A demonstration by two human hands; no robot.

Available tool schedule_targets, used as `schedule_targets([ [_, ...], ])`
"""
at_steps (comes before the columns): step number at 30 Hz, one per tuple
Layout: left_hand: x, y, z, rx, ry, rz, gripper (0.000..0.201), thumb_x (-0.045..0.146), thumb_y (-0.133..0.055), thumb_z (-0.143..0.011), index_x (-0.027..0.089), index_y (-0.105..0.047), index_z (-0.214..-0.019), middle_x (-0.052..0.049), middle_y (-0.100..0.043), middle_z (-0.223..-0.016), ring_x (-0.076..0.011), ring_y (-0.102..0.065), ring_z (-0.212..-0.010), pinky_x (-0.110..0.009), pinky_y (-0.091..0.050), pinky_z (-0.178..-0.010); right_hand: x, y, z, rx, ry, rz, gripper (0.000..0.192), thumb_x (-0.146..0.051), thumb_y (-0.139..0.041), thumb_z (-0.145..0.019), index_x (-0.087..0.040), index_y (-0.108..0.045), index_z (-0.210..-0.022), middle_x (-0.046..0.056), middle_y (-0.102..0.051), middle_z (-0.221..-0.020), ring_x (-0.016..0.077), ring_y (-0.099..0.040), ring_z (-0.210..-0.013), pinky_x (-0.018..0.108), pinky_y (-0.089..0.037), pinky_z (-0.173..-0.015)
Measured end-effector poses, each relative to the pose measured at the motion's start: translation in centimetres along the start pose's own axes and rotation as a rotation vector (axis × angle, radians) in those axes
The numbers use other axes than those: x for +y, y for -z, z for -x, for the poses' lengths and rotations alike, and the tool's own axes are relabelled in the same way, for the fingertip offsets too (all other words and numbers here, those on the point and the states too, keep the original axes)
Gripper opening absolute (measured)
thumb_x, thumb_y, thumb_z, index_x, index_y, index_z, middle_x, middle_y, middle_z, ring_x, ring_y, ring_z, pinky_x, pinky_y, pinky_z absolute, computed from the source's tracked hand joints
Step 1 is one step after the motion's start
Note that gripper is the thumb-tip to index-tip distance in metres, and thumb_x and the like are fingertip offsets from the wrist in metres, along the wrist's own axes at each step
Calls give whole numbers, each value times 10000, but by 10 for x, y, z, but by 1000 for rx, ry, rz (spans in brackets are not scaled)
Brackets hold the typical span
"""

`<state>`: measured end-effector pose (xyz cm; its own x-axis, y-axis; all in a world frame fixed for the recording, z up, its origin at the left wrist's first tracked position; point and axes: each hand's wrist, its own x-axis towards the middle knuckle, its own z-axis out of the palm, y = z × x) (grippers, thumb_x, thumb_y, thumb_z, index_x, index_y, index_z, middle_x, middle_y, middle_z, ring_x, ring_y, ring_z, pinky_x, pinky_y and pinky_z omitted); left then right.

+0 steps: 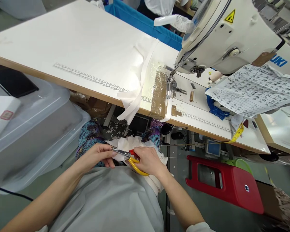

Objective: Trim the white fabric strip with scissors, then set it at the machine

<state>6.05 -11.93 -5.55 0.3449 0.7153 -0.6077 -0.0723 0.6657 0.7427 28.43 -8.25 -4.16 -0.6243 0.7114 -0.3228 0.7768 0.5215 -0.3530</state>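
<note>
Your right hand (148, 160) is closed around the yellow handles of a pair of scissors (129, 156), whose steel blades point left across your lap. Your left hand (99, 154) pinches the bunched white fabric (130, 142) right at the blade tips, thumb and fingers pressed together on the cloth. All of this sits low on your lap, below the front edge of the table (70, 42), with your patterned trousers (89, 135) showing on either side of the fabric.

Up on the table, a white fabric strip (137, 93) hangs over the edge just left of the taped patch in front of the needle. The Juki sewing machine (232, 35) stands at the right, with a printed paper sheet (253, 90) lying against its base. A yellow measuring tape (236, 133) dangles off the table's right end. A red stool (227, 182) stands on the floor to your right, and clear plastic bins (38, 129) are to your left.
</note>
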Motion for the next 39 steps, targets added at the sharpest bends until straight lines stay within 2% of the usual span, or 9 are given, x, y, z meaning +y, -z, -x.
schedule_targets([
  [7, 0, 10, -3, 28, -48, -236, 463, 576, -656, -751, 161, -681, -957, -71, -732, -728, -197, -652, -596, -272, -493, -564, 9, -2, 6, 18, -103, -96, 369, -483, -596, -833, -198, -489, -624, -19, -516, -583, 116, -405, -525, 264, -183, -520],
  [12, 27, 29, -39, 576, -546, -732, 540, 534, -543, -834, 179, -591, -1238, -127, -609, -1217, -275, -589, -994, -364, -478, -843, 16, -8, 22, 180, -130, -308, 428, -542, -542, -835, -215, -357, -629, -32, -448, -589, 121, -350, -538, 248, -227, -522],
  [15, 48, 26, -70, 644, -719, -807, 456, 482, -549, -833, 161, -637, -1144, -138, -570, -1250, -311, -453, -1218, -397, -359, -1032, 12, -10, 29, 234, -161, -449, 425, -556, -533, -837, -222, -351, -647, -21, -475, -611, 130, -392, -557, 242, -288, -535],
  [20, 35, 32, -85, 655, -582, -684, 374, 508, -433, -877, 188, -625, -896, -44, -656, -891, -207, -596, -854, -269, -467, -769, 16, -11, 44, 317, -209, -590, 383, -535, -556, -833, -217, -424, -664, -23, -464, -600, 134, -405, -556, 245, -335, -536],
  [26, -34, 87, -23, 929, -237, -648, 280, 454, -521, -798, 202, -523, -920, 33, -490, -520, -195, -465, -479, -280, -319, -469, 38, -27, 63, 321, -286, -712, 354, -492, -614, -808, -204, -460, -674, -35, -450, -598, 122, -402, -555, 233, -333, -530],
  [29, -38, 67, 8, 797, -182, -614, 312, 490, -532, -812, 218, -575, -957, 33, -520, -539, -193, -496, -511, -280, -372, -503, 40, -33, 58, 289, -286, -774, 381, -529, -619, -794, -205, -457, -678, -46, -410, -578, 120, -380, -543, 230, -319, -516],
  [33, -6, 5, 22, 106, -213, -378, 490, 558, -458, -884, 216, -567, -1218, -69, -684, -922, -241, -630, -805, -280, -476, -599, 30, -23, 44, 208, -235, -760, 406, -548, -622, -795, -202, -448, -674, -47, -419, -594, 118, -375, -563, 229, -314, -529],
  [35, 10, -16, 21, 91, -287, -511, 419, 532, -496, -872, 226, -622, -1128, -71, -666, -922, -223, -609, -764, -265, -444, -571, 24, -13, 41, 145, -193, -726, 407, -542, -624, -803, -197, -450, -675, -47, -428, -609, 115, -373, -578, 228, -310, -540],
  [39, 23, -30, 16, 370, -508, -873, 392, 504, -491, -858, 189, -641, -678, -71, -602, -958, -137, -500, -602, -268, -378, -564, 19, 2, 42, 66, -133, -665, 418, -561, -588, -832, -194, -452, -686, -49, -432, -623, 112, -366, -588, 227, -295, -542],
])
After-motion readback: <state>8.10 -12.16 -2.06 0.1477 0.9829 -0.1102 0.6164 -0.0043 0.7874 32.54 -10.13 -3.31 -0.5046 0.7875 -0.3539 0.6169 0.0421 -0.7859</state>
